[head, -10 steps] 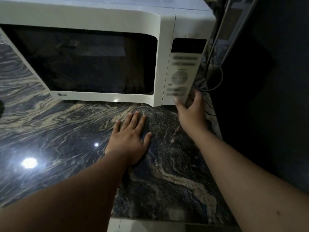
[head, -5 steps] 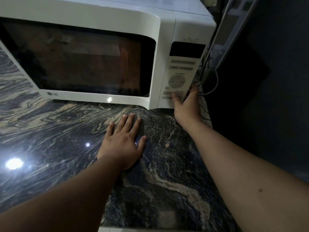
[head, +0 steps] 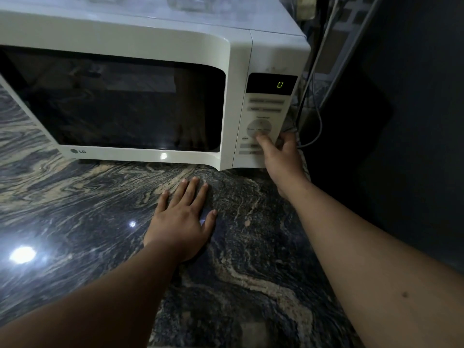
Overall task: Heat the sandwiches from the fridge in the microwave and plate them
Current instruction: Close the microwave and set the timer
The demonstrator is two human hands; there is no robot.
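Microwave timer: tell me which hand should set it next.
Right. The right hand already has its thumb on the round dial of the microwave, whose display reads 0. The left hand lies flat on the countertop.

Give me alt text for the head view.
The right hand presses its thumb on the round dial of a closed white microwave showing 0. The left hand rests flat on the marbled countertop.

Left hand [head: 182, 222] flat, fingers spread; right hand [head: 281, 156] thumb extended, pressing forward.
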